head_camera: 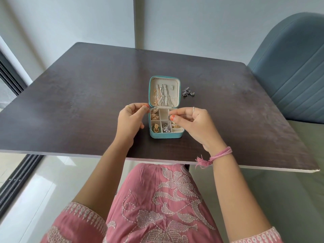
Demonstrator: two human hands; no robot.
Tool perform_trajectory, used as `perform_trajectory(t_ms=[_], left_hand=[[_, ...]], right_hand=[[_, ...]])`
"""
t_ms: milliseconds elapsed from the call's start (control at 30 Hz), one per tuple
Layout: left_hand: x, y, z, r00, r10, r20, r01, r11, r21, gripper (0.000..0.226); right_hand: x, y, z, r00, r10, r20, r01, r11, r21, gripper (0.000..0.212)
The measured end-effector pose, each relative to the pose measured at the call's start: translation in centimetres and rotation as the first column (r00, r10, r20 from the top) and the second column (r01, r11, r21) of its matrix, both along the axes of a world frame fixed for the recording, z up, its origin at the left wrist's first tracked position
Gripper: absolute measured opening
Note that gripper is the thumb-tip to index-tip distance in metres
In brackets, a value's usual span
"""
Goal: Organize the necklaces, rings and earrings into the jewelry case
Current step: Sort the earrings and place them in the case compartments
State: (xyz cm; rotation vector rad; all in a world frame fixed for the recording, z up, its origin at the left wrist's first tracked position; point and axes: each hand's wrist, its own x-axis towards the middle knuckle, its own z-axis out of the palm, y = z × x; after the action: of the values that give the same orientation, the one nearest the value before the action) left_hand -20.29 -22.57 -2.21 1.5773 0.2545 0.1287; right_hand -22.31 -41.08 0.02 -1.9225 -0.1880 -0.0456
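Head view: a small teal jewelry case (165, 135) lies open near the middle of a dark wood-grain worktop (70, 102), its lid laid back flat away from the person. In the cream-lined lid hang gold necklaces (156, 96) on the left and silver chain necklaces (164, 95) beside them. The divided base holds gold earrings (154, 116) in the left compartments, a green-and-gold piece (156, 129) in the near-left one, and a silver piece (165, 129) in the near-middle one.

The left hand (130, 120) rests at the case's left edge, its thumb and forefinger curled and touching the corner by the hinge. The right hand (191, 123) hovers over the base's right side, thumb and forefinger pinching a small silver earring (169, 117) with fine chains dangling toward the compartments below.

A pair of dark silver earrings (188, 92) lies on the worktop just right of the lid. A blue-grey upholstered chair (289, 76) stands at the far right.
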Motion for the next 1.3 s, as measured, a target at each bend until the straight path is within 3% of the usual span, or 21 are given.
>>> perform_trajectory(t_ms=[300, 500, 733, 933, 1100, 1300], left_hand=[[0.0, 0.0, 0.1, 1.0, 0.0, -0.018, 0.0, 1.0, -0.002, 0.01], [0.1, 0.1, 0.0, 1.0, -0.006, -0.03, 0.006, 1.0, 0.007, 0.01], [0.1, 0.2, 0.5, 1.0, -0.007, -0.026, 0.006, 0.999, -0.034, 0.012], [0.6, -0.7, 2.0, 0.996, -0.088, 0.034, 0.088, 0.996, -0.008, 0.01], [2.8, -2.2, 4.2, 0.966, -0.211, 0.152, 0.16, 0.944, 0.289, 0.008], [7.4, -6.0, 8.2, 0.871, -0.407, 0.275, 0.107, 0.704, 0.702, 0.015]], right_hand=[[0.8, 0.6, -0.6, 1.0, -0.031, 0.0, 0.03, 0.959, -0.281, 0.012], [1.3, 1.0, -0.5, 0.998, -0.047, 0.05, 0.063, 0.919, -0.388, 0.016], [2.0, 0.1, 0.1, 0.965, -0.21, 0.159, 0.235, 0.959, -0.161, 0.009], [3.4, -2.0, 0.1, 0.933, -0.338, 0.126, 0.341, 0.94, 0.0, 0.004], [4.6, -3.8, 0.4, 0.917, -0.392, 0.067, 0.387, 0.919, 0.075, 0.005], [7.8, -6.1, 0.3, 0.921, -0.39, -0.005, 0.388, 0.915, 0.114, 0.004]])
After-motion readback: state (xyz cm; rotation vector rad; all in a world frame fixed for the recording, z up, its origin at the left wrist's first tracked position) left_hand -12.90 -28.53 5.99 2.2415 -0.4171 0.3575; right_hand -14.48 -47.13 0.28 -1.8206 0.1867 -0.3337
